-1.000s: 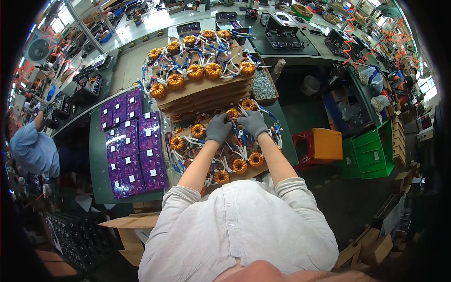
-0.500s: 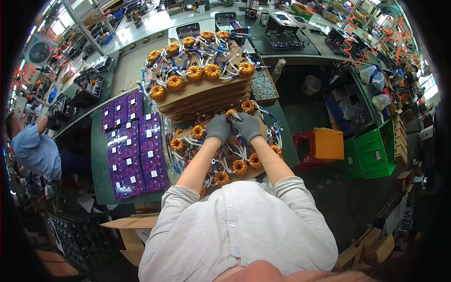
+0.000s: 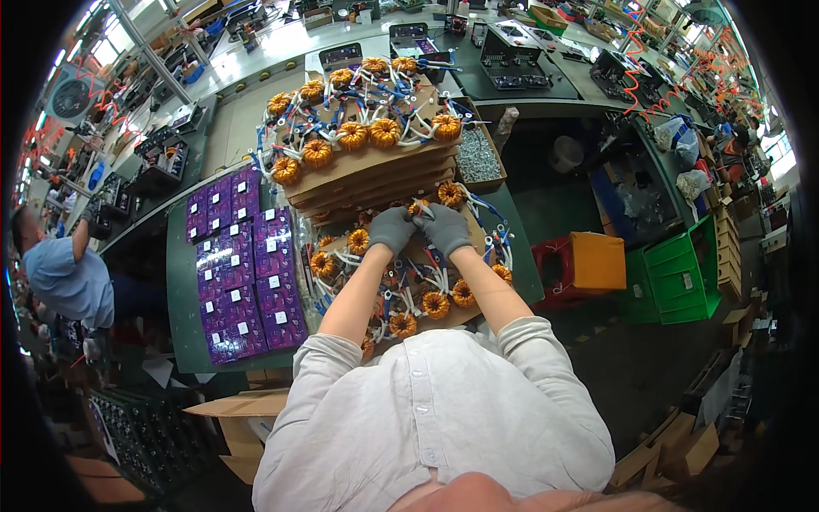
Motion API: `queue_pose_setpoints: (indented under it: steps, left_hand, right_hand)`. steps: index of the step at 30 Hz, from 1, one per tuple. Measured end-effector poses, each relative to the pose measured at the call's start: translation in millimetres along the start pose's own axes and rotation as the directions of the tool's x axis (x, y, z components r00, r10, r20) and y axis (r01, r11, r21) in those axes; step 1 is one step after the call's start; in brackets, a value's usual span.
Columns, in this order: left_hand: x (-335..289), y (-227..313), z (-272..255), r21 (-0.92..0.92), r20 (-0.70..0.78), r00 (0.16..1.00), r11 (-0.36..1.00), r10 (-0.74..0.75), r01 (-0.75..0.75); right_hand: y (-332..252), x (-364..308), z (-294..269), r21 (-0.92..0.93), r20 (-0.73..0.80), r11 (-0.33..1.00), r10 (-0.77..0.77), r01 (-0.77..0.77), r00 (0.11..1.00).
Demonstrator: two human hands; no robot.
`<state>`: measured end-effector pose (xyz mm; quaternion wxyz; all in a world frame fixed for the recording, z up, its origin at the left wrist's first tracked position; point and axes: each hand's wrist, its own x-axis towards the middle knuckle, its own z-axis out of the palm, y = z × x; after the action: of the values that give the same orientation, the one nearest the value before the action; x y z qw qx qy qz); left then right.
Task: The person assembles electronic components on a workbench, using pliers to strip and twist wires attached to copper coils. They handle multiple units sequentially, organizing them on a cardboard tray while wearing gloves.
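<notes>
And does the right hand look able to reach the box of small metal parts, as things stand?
Probably yes: the box is open-topped, ahead and slightly right of the right hand. An orange coil and wires lie between, but the hand could likely pass over them.

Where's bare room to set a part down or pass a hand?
Bare green tabletop shows left of the purple boards, and in a narrow strip right of the near coils, toward the red and orange object. It's crowded around the left hand and right hand with coils and wires; the cardboard stack carries more.
</notes>
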<state>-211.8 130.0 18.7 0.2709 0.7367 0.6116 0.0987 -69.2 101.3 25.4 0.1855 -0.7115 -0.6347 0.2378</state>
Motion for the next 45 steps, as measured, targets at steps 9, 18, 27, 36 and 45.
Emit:
queue_pose_setpoints:
  steps: [9,18,27,36,45]
  left_hand:
    - [-17,-7,-14,-0.733,0.253,0.967,0.658,0.03,0.172]
    - [-10,-33,8,-0.696,0.048,0.986,0.714,0.159,-0.081]
    - [-14,-15,-7,-0.629,0.16,0.985,0.763,-0.058,0.147]
    - [-9,-16,2,-0.609,0.079,0.996,0.79,-0.032,0.073]
    - [-18,2,4,-0.161,-0.134,0.987,0.981,0.089,-0.11]
  right_hand:
    - [15,14,19,0.225,-0.038,0.972,0.072,-0.061,0.997]
    - [38,14,27,0.846,0.121,0.514,0.069,-0.139,0.99]
    - [25,12,14,0.863,0.157,0.464,0.129,-0.199,0.979]
    - [30,13,16,0.844,0.09,0.526,0.048,-0.102,0.995]
    - [28,20,15,0.613,-0.061,0.788,-0.024,0.056,0.998]
